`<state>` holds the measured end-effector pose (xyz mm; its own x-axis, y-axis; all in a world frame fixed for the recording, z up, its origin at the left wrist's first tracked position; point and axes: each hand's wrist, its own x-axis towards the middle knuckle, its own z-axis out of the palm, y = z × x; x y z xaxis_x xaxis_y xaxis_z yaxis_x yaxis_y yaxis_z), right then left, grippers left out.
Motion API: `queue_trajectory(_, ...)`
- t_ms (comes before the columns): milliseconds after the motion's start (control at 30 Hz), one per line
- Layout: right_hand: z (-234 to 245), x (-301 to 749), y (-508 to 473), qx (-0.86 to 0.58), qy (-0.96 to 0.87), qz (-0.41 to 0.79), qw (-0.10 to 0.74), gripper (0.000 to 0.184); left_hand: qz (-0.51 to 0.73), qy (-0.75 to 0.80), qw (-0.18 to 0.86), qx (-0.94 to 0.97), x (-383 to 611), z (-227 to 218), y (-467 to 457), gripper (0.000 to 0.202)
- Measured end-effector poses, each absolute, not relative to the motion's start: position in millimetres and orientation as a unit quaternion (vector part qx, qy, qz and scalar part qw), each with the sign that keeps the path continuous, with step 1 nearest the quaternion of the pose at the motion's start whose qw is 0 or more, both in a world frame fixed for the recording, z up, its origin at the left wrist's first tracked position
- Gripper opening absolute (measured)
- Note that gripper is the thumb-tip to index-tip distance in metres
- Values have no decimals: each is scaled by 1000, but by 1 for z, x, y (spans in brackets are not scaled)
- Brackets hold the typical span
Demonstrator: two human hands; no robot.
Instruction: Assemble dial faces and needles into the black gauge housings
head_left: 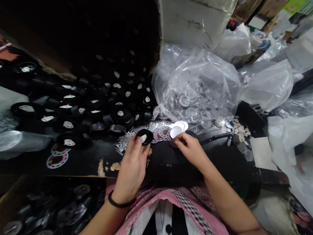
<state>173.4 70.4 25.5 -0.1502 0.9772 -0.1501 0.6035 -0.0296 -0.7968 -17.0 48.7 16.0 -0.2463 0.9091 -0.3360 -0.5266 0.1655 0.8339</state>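
Note:
My left hand (132,166) is closed around a black round case (147,135) that has a small white plate on its face. Over the bench, my right hand (189,148) pinches the edge of a dark thin disc (173,143). White round discs (176,132) lie just beyond those fingers. Beside them, several printed dial discs (163,132) with coloured rings overlap in a row. Loose silver pins (123,142) are heaped beyond my left hand.
Many black cases (117,129) are piled at the left, near two printed discs (57,161). A clear plastic bag (202,62) of transparent rings stands at the back. Small pale plates (241,130) and a white card (263,153) lie right. More parts (70,209) sit below the bench edge.

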Motion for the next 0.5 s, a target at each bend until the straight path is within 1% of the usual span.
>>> queue_trajectory(167,19,176,78,-608,-632,396,273,15,595,507,571,254,5,10,64,27)
queue_trajectory(300,17,179,80,-607,-613,415,288,20,585,532,543,282,-8,24,57,28)
queue_trajectory(400,18,177,78,-611,-608,415,290,19,607,552,504,269,-29,35,54,30)
queue_trajectory(500,18,175,75,-614,-608,410,293,19,622,539,517,236,-41,33,63,29)
